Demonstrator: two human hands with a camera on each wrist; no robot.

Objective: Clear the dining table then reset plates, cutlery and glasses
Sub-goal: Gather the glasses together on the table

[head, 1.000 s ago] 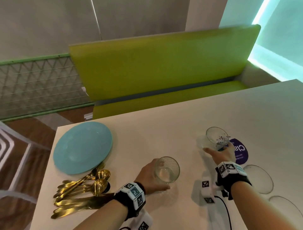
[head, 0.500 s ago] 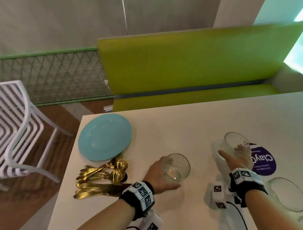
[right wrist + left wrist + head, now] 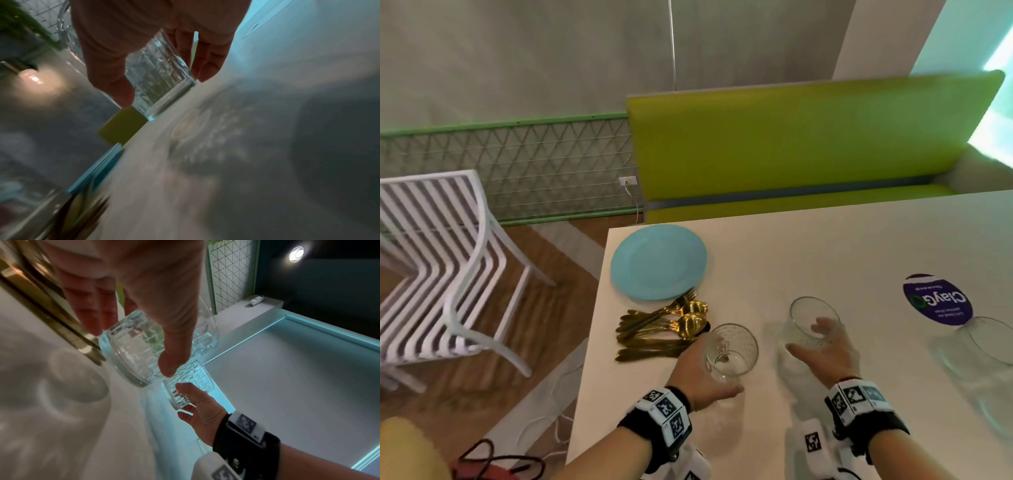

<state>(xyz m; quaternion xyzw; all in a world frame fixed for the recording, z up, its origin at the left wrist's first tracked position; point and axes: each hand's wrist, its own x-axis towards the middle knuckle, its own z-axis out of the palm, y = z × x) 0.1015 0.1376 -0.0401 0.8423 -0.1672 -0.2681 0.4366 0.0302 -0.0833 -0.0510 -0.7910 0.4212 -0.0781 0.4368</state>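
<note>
My left hand point(image 3: 705, 373) grips a clear patterned glass point(image 3: 731, 353) at the near left of the white table point(image 3: 825, 246), right beside a pile of gold cutlery point(image 3: 661, 329). In the left wrist view the fingers point(image 3: 92, 313) and thumb wrap that glass point(image 3: 133, 356). My right hand point(image 3: 822, 353) holds a second glass point(image 3: 812, 322) a little to the right; the right wrist view shows the glass point(image 3: 162, 81) lifted just off the tabletop and tilted. A light blue plate point(image 3: 658, 262) lies at the table's far left corner.
Another clear glass point(image 3: 986, 346) stands at the right edge, next to a round purple sticker point(image 3: 936, 299). A green bench point(image 3: 808, 144) runs behind the table. A white slatted chair point(image 3: 438, 260) stands on the floor to the left. Cables point(image 3: 496, 462) lie at bottom left.
Both hands have carried their glasses leftward, toward the cutlery and plate. The right hand's glass has left the purple sticker. The head view has swung left, bringing the white chair into sight.
</note>
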